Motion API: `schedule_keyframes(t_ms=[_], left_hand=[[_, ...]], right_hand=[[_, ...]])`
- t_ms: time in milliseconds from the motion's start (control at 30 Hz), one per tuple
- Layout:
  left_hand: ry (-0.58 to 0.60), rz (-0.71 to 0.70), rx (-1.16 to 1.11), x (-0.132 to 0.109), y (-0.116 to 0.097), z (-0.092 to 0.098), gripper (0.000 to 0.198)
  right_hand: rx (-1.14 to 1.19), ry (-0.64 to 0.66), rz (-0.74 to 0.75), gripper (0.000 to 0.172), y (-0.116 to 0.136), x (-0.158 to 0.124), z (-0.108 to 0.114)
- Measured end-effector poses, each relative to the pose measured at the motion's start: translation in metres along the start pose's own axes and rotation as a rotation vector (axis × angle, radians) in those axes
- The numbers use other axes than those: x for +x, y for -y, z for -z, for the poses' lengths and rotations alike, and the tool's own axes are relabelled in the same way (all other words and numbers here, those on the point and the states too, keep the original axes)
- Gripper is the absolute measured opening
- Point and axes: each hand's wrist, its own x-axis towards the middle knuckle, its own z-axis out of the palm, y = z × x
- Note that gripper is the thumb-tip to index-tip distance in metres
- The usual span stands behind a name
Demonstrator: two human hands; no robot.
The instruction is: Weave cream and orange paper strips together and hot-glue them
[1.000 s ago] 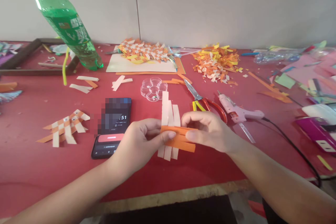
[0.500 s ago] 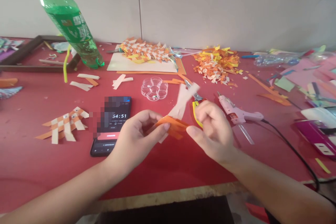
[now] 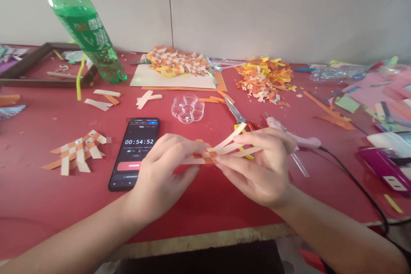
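Note:
Between my hands, above the red table, is a small woven piece of orange and white paper strips (image 3: 210, 154). My left hand (image 3: 167, 162) pinches its left side, fingers over the top and thumb below. My right hand (image 3: 261, 165) grips the right side, where loose white strips fan out past the fingers. Just beyond my right hand lie scissors (image 3: 237, 113) with red handles and something yellow partly covered by the strips. A finished-looking woven fish shape (image 3: 78, 152) with small eyes rests at the left. A phone (image 3: 133, 150) showing a timer lies by my left wrist.
A clear flower-shaped tray (image 3: 188, 109) sits mid-table. Behind it are stacked woven pieces (image 3: 178, 62) and a heap of paper scraps (image 3: 266, 77). A pink glue gun (image 3: 302, 140) with its cord lies right. A green bottle (image 3: 93, 38) leans at the left near a brown frame (image 3: 25, 64).
The woven piece has turned so its checked face shows and its white strips point right. My right hand has closed onto it, and my left fingers now lie over its top.

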Motion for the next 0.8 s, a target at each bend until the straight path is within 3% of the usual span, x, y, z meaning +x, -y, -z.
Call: schedule_keyframes(t_ms=[167, 300, 367, 433, 500, 600, 800], left_hand=[[-0.008, -0.147, 0.007, 0.004, 0.002, 0.007, 0.034], [0.001, -0.208, 0.043, 0.004, 0.003, 0.011, 0.042], [-0.004, -0.096, 0.0, 0.001, 0.003, 0.009, 0.044], [0.028, 0.115, -0.167, -0.003, 0.001, 0.007, 0.043], [0.115, 0.38, -0.369, -0.004, -0.001, 0.006, 0.044], [0.203, 0.611, -0.595, -0.001, -0.005, 0.006, 0.04], [0.285, 0.743, -0.696, 0.006, -0.009, 0.007, 0.038]], right_hand=[[0.018, -0.1, 0.008, 0.019, 0.0, -0.003, -0.002], [0.04, -0.058, 0.004, 0.019, -0.001, -0.003, 0.0], [0.039, -0.019, -0.016, 0.016, -0.002, -0.001, 0.002], [0.058, 0.007, -0.044, 0.013, -0.002, 0.001, 0.003], [0.095, 0.027, -0.073, 0.01, -0.001, 0.002, 0.003], [0.166, 0.057, -0.127, 0.01, 0.001, 0.003, 0.002], [0.284, 0.119, -0.172, 0.011, 0.002, 0.004, -0.001]])
